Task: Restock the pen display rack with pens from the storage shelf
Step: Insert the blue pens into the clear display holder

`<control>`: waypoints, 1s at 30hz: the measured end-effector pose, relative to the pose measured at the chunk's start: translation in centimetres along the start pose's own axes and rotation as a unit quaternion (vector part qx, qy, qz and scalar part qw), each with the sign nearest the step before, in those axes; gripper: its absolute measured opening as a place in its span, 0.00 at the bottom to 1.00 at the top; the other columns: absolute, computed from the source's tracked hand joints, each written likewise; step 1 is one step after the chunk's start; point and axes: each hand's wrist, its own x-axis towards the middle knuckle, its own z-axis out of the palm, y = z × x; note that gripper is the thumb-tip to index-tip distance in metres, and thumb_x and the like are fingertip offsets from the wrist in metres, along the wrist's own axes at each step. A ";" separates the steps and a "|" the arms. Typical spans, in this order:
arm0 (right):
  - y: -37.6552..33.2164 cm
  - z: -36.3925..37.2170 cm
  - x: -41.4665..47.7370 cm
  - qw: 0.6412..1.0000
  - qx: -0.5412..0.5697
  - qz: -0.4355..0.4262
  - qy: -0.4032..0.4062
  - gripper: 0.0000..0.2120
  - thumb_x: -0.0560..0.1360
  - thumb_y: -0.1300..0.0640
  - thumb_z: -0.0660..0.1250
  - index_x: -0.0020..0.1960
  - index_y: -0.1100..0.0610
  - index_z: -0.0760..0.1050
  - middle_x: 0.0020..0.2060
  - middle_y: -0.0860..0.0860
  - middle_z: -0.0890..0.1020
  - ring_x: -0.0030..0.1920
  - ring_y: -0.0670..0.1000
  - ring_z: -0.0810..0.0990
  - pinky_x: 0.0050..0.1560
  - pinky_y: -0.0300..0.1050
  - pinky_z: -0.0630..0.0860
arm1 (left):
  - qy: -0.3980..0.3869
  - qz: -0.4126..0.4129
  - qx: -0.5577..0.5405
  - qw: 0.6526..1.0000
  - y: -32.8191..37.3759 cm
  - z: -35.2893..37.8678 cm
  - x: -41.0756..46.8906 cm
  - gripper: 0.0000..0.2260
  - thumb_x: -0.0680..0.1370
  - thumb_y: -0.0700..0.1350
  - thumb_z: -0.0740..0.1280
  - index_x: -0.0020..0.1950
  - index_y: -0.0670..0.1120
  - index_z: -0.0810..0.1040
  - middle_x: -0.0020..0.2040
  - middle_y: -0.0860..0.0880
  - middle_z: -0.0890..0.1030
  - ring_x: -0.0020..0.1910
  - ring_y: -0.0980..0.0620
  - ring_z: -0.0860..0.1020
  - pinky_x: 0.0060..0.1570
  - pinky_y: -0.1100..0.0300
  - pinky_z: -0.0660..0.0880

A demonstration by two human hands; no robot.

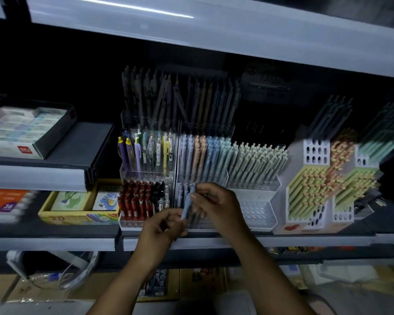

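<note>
Both hands meet just in front of the near, lowest tier of the clear pen display rack [146,176], which stands on a grey shelf [305,239]. Between them is a light blue pen [187,205], tilted with its upper end leaning right and far, toward the rack. The left hand [163,226] is curled, and its fingertips pinch the pen's lower, near end. The right hand [214,205] comes in from the right and pinches the upper part between thumb and forefinger, so the pen spans the gap between the two grips. Its upper end is level with a few pale lilac pens [182,192] standing in the same low tier; whether it touches them cannot be told. A thin dark shape shows at the right hand's fingers, too blurred to name.

Left of the hands, the low tier is packed with red pens [134,201] and a few black pens [158,194]. The tier behind holds pastel pens [203,153] in lilac, peach and blue. To the right stands a white holder [257,210] with open holes, pale green pens [257,160] behind it. Far left lie a yellow box [77,218] and a tray of erasers [25,130].
</note>
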 end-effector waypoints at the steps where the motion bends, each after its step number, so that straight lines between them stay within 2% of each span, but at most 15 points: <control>1: 0.0 -0.4 0.0 1.000 0.005 0.001 -0.002 0.04 0.78 0.61 0.72 0.53 0.59 0.82 0.36 0.52 0.85 0.34 0.51 0.83 0.34 0.42 0.78 | -0.001 -0.004 0.002 1.000 -0.2 0.0 0.1 0.09 0.77 0.33 0.71 0.54 0.45 0.85 0.45 0.35 0.83 0.43 0.42 0.84 0.50 0.49 0.84; 4: 0.2 -1.4 -0.2 0.998 0.065 0.010 0.012 0.03 0.79 0.64 0.70 0.52 0.62 0.81 0.37 0.57 0.85 0.36 0.57 0.84 0.37 0.47 0.81 | -0.007 -0.009 0.010 1.000 -0.4 0.4 0.3 0.09 0.77 0.32 0.71 0.53 0.43 0.85 0.44 0.36 0.82 0.45 0.40 0.82 0.54 0.48 0.83; 7: 0.7 -2.9 -0.3 0.993 0.095 0.002 0.074 0.02 0.79 0.65 0.69 0.50 0.61 0.80 0.38 0.58 0.85 0.39 0.61 0.85 0.41 0.53 0.83 | 0.009 0.007 0.094 0.996 -0.4 0.5 0.5 0.10 0.76 0.32 0.73 0.52 0.45 0.83 0.44 0.43 0.82 0.43 0.48 0.80 0.51 0.56 0.80; 10: 2.1 -4.4 -0.1 0.990 0.059 -0.006 0.126 0.04 0.79 0.64 0.70 0.50 0.56 0.80 0.39 0.54 0.85 0.41 0.59 0.85 0.47 0.59 0.83 | 0.032 0.044 0.224 0.973 -0.7 0.0 1.0 0.11 0.77 0.34 0.73 0.53 0.49 0.79 0.49 0.47 0.82 0.46 0.55 0.82 0.50 0.57 0.81; 12: 3.1 -5.0 0.0 0.990 -0.001 -0.021 0.137 0.08 0.79 0.63 0.71 0.49 0.50 0.79 0.39 0.51 0.85 0.42 0.55 0.85 0.49 0.60 0.82 | 0.043 0.059 0.267 0.961 -0.8 -0.1 1.4 0.12 0.78 0.35 0.72 0.56 0.49 0.78 0.49 0.50 0.82 0.47 0.56 0.82 0.49 0.59 0.81; 15: 3.9 -5.1 0.2 0.988 -0.083 -0.033 0.122 0.10 0.78 0.59 0.72 0.49 0.43 0.77 0.41 0.46 0.84 0.44 0.49 0.84 0.51 0.54 0.82 | 0.069 0.074 0.301 0.948 -0.6 0.4 1.7 0.14 0.79 0.37 0.71 0.63 0.46 0.78 0.48 0.53 0.82 0.47 0.60 0.80 0.43 0.75 0.73; 17: 4.1 -5.0 0.2 0.986 -0.115 -0.040 0.111 0.09 0.78 0.58 0.73 0.52 0.44 0.77 0.43 0.41 0.82 0.46 0.42 0.83 0.52 0.43 0.81 | 0.078 0.082 0.318 0.941 -0.5 0.7 1.7 0.12 0.80 0.39 0.71 0.63 0.46 0.78 0.46 0.53 0.83 0.45 0.62 0.79 0.40 0.76 0.71; 18: 4.1 -4.9 0.3 0.985 -0.128 -0.045 0.110 0.10 0.78 0.58 0.73 0.53 0.45 0.76 0.44 0.39 0.82 0.47 0.39 0.82 0.51 0.37 0.79 | 0.077 0.090 0.326 0.938 -0.6 0.8 1.7 0.09 0.80 0.39 0.71 0.60 0.45 0.79 0.45 0.52 0.83 0.44 0.61 0.80 0.41 0.74 0.73; 20: 4.3 -4.8 0.5 0.983 -0.151 -0.048 0.097 0.10 0.78 0.58 0.73 0.54 0.47 0.77 0.43 0.38 0.81 0.47 0.36 0.81 0.49 0.30 0.76 | 0.064 0.101 0.358 0.926 -0.9 0.9 1.9 0.02 0.79 0.40 0.71 0.51 0.45 0.80 0.42 0.48 0.83 0.42 0.53 0.82 0.44 0.57 0.80; 21: 4.4 -4.8 0.6 0.981 -0.167 -0.049 0.087 0.09 0.78 0.58 0.73 0.54 0.48 0.77 0.43 0.39 0.81 0.46 0.35 0.80 0.48 0.28 0.75 | 0.055 0.098 0.373 0.921 -1.0 0.9 2.0 0.02 0.79 0.40 0.71 0.48 0.45 0.80 0.41 0.47 0.82 0.42 0.50 0.82 0.44 0.52 0.80; 23: 4.6 -4.7 0.8 0.975 -0.203 -0.046 0.074 0.06 0.78 0.58 0.73 0.54 0.53 0.79 0.42 0.42 0.81 0.45 0.33 0.79 0.48 0.25 0.73 | 0.043 0.093 0.391 0.915 -1.5 0.8 2.2 0.03 0.79 0.40 0.71 0.46 0.45 0.79 0.43 0.47 0.82 0.45 0.48 0.82 0.46 0.51 0.80; 24: 4.6 -4.7 0.9 0.973 -0.216 -0.042 0.069 0.07 0.78 0.58 0.73 0.55 0.55 0.80 0.43 0.44 0.81 0.44 0.34 0.79 0.48 0.26 0.72 | 0.037 0.096 0.403 0.909 -1.9 0.8 2.2 0.01 0.79 0.40 0.71 0.49 0.45 0.80 0.48 0.47 0.82 0.49 0.48 0.82 0.49 0.53 0.79; 28: 4.4 -4.5 1.3 0.965 -0.257 -0.040 0.030 0.07 0.79 0.57 0.72 0.56 0.56 0.80 0.47 0.51 0.82 0.45 0.45 0.78 0.47 0.33 0.72 | -0.009 0.073 0.480 0.874 -3.6 0.9 1.8 0.16 0.79 0.41 0.70 0.67 0.42 0.79 0.63 0.45 0.77 0.63 0.44 0.76 0.59 0.61 0.72; 30: 4.6 -4.3 1.5 0.955 -0.291 -0.055 0.014 0.08 0.79 0.57 0.71 0.57 0.56 0.80 0.47 0.51 0.79 0.43 0.45 0.75 0.45 0.29 0.68 | -0.034 0.049 0.505 0.861 -4.1 0.7 1.3 0.21 0.80 0.42 0.69 0.73 0.44 0.74 0.71 0.46 0.72 0.70 0.44 0.71 0.67 0.60 0.69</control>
